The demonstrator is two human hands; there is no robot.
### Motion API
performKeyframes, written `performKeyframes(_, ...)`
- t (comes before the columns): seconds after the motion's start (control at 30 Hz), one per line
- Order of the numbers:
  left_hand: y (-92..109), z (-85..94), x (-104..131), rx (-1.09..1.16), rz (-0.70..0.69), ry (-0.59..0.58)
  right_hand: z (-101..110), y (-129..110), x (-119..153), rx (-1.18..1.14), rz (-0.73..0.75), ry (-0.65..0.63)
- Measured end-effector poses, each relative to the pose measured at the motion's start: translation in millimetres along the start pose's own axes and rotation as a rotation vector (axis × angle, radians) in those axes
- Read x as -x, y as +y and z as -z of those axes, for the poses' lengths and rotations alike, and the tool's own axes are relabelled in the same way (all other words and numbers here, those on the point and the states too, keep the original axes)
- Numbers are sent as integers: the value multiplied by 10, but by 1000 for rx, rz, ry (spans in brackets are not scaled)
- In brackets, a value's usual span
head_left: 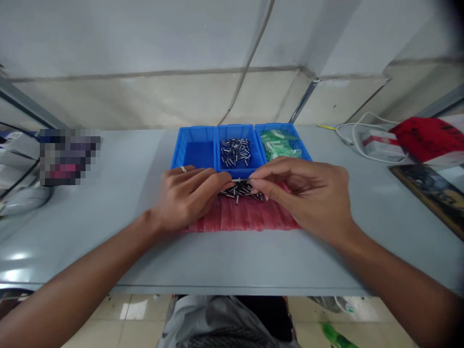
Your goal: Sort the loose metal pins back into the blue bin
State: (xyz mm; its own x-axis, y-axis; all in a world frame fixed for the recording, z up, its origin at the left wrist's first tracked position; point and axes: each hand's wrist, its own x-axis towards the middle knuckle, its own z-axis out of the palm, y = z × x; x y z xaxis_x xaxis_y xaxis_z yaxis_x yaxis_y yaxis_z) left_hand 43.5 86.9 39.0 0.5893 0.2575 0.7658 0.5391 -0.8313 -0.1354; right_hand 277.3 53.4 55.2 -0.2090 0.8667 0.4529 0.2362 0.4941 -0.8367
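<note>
one pin (pixel 238 180) spans the gap between the two hands, right in front of the middle bin (pixel 239 172). the right hand (pixel 308 195) pinches its right end between thumb and forefinger. the left hand (pixel 192 195) has its fingers bent and close together, with fingertips at the pin's other end; its thumb is hidden, so i cannot tell whether it pinches. it wears a ring (pixel 183 169).

under the pin, nearer the person than the middle bin, a loose pile (pixel 242 189) of similar metal pieces lies on a pink sheet (pixel 241 216). more pieces (pixel 235 152) fill part of the middle bin. to its left is the left bin (pixel 199 153), showing bare blue floor; to its right, the right bin (pixel 303 151) holds green bags (pixel 281 145).

well to the right of the middle bin are a white cable (pixel 348 141), a small box (pixel 384 145) and red cloth (pixel 431 137). well to its left, a mouse (pixel 27 200) sits on the grey table (pixel 232 266).
</note>
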Motion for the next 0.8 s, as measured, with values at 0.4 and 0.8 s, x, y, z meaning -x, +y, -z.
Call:
performKeyframes(0.4,3,-8,44,61,8,71,17,-44,19,-144,-139,60)
performKeyframes(0.8,-39,-5,45,33,82,69,101,127,-123,-270,-224,240)
